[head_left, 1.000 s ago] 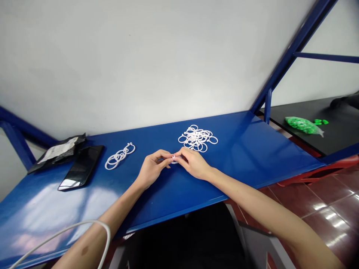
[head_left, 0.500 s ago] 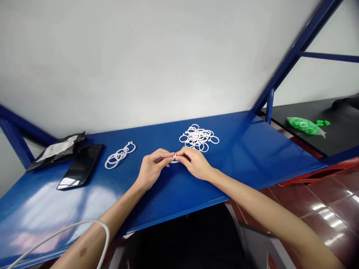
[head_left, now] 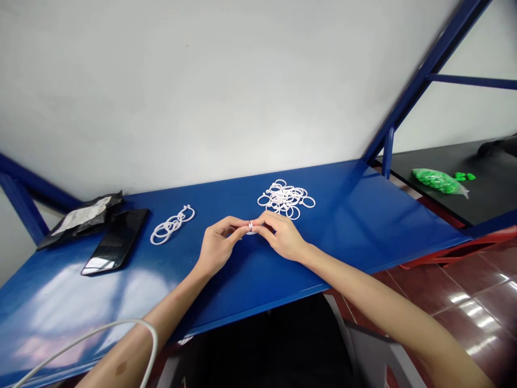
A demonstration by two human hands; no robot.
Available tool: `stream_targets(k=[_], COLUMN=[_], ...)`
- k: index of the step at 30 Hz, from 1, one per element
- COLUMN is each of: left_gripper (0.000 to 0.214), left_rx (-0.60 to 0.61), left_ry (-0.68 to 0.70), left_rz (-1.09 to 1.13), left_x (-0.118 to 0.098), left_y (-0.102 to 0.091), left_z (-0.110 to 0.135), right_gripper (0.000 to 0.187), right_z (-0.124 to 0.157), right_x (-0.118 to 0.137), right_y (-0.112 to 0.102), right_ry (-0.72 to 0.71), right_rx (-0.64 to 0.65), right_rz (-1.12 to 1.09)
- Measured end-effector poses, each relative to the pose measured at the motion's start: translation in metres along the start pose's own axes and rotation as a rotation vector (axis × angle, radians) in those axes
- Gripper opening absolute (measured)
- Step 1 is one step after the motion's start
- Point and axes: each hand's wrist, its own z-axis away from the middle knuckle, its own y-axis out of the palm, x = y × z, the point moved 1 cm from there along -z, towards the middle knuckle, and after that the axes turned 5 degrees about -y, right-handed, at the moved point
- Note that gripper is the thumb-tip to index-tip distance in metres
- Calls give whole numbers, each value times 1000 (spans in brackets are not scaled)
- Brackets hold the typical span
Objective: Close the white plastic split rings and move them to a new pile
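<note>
Between my two hands is a white plastic ring [head_left: 251,233], mostly hidden by the fingers. My left hand [head_left: 220,242] pinches one end of it between thumb and fingertips. From the other side, my right hand [head_left: 280,234] pinches the opposite end, and the fingertips of both hands nearly meet. Just beyond my right hand lies a loose heap of white rings [head_left: 285,198] with small knobs at their ends. Left of my left hand, several white rings [head_left: 172,225] lie overlapping in a short row.
A black phone [head_left: 117,242] and a black plastic parcel [head_left: 86,215] with a white label lie at the left of the blue table [head_left: 226,199]. A white cable [head_left: 97,328] crosses my left forearm. On a black table at right rests a bag of green pieces [head_left: 438,181].
The two pinched ends of the ring have come slightly closer together between my fingertips. The heap, the row of rings and the other things have stayed put.
</note>
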Motion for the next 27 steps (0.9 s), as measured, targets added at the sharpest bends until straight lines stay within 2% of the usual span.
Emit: stream_targets(k=[6, 9, 12, 15, 19, 22, 24, 27], left_gripper=[5, 7, 12, 14, 10, 17, 25, 35], left_rx=[-110, -159, -166, -141, -48, -17, -136, -383], left_ry=[422, 626, 749, 811, 805, 702, 556, 320], left_rz=[-306, -406, -452, -486, -587, -802, -983, -1220], left_x=[-6, -9, -7, -3, -1, 1, 6, 21], left_y=[4, 8, 11, 12, 4, -11, -28, -59], left_z=[7, 13, 17, 17, 3, -14, -26, -37], right_gripper=[15, 17, 17, 16, 13, 11, 12, 14], right_z=[3, 5, 7, 7, 2, -2, -5, -8], right_x=[0, 1, 1, 0, -4, -10, -15, -30], right_y=[1, 0, -3, -6, -4, -3, -8, -22], right_ry=[-19, -40, -48, -23, 68, 100, 71, 23], right_rx=[-19, -5, 29, 86, 122, 120, 77, -79], right_rz=[6, 13, -3, -21, 53, 145, 225, 374])
